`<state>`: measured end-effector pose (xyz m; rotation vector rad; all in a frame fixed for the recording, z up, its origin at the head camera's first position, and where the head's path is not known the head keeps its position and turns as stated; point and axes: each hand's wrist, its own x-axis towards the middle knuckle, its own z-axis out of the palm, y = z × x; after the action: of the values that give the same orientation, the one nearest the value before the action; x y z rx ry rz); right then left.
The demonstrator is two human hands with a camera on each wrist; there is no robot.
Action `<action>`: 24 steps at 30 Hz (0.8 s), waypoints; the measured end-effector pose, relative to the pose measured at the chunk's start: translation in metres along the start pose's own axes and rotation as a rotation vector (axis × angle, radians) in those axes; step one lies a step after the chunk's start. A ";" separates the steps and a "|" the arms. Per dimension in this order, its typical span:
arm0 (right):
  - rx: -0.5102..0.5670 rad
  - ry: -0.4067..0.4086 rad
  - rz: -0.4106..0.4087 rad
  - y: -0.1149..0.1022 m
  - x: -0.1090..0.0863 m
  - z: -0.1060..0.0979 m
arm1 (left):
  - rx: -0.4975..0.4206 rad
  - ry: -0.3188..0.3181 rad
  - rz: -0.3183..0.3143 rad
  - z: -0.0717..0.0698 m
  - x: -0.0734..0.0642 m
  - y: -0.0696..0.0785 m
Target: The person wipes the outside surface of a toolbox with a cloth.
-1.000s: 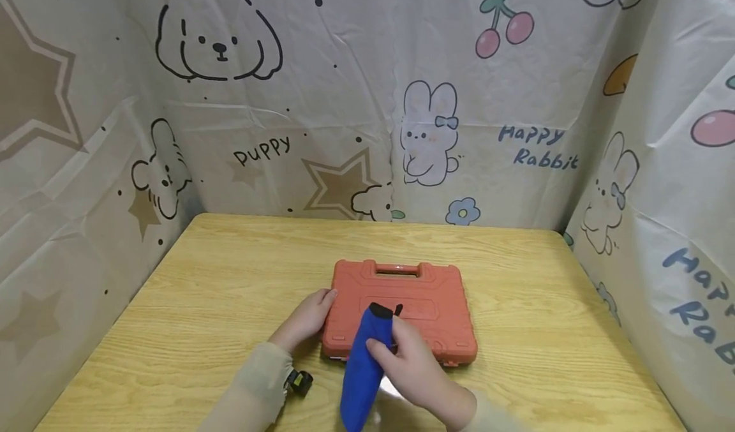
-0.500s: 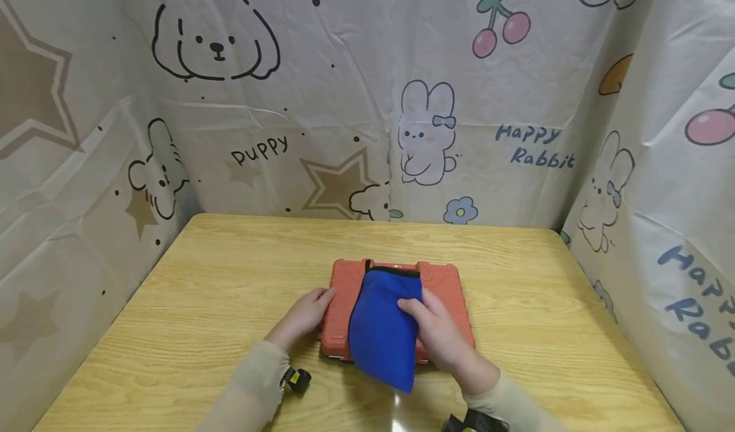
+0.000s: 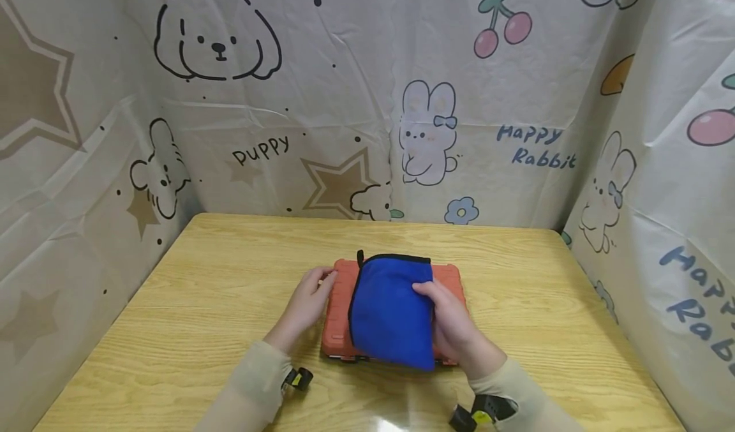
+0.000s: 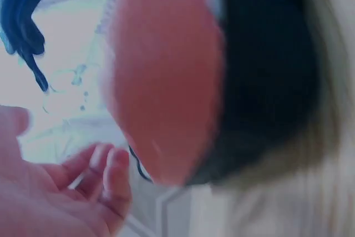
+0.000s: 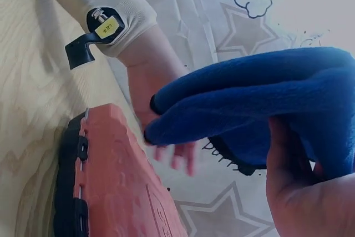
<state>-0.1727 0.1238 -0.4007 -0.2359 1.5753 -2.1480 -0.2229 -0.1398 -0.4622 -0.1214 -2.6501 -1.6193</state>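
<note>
A red-orange plastic carrying case [image 3: 337, 320] lies flat on the wooden table, its dark lower half showing in the left wrist view. Over the case my right hand [image 3: 456, 330] pinches the right side of a blue cloth [image 3: 393, 317] with black edging and a small loop at its upper left corner. Folded layers of the cloth [image 5: 249, 95] hang from the thumb and fingers in the right wrist view. My left hand [image 3: 307, 301] is beside the case's upper left edge. In the left wrist view its fingers [image 4: 116, 173] are loosely bent and grasp nothing.
The wooden table [image 3: 230, 260] extends around the case on all sides. A printed curtain [image 3: 344, 68] with cartoon animals hangs behind it and along both sides. Each wrist carries a black camera mount, such as the left one [image 3: 298, 379].
My right hand has carried the cloth forward from the near edge onto the case, where it has spread out. My left hand has slid up along the case's left side and loosened from it.
</note>
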 end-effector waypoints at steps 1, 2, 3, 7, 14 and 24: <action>0.003 -0.002 0.010 0.000 -0.001 -0.001 | -0.063 -0.021 0.015 0.001 -0.001 0.005; 0.004 -0.004 0.020 -0.001 -0.001 -0.002 | -0.138 -0.051 0.027 0.002 -0.003 0.009; 0.010 -0.006 0.028 -0.002 -0.002 -0.002 | -0.211 -0.089 0.036 0.003 -0.004 0.014; 0.065 -0.018 0.062 -0.003 -0.001 -0.006 | -0.456 -0.307 0.003 0.009 -0.010 0.030; 0.121 -0.064 0.064 -0.005 -0.001 -0.014 | -0.684 -0.594 -0.104 0.020 -0.019 0.045; 0.071 -0.007 0.074 -0.008 -0.002 -0.022 | -0.720 -0.559 -0.086 0.024 -0.021 0.046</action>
<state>-0.1817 0.1450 -0.4001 -0.1593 1.4775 -2.1399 -0.1979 -0.0983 -0.4340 -0.5505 -2.2216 -2.8393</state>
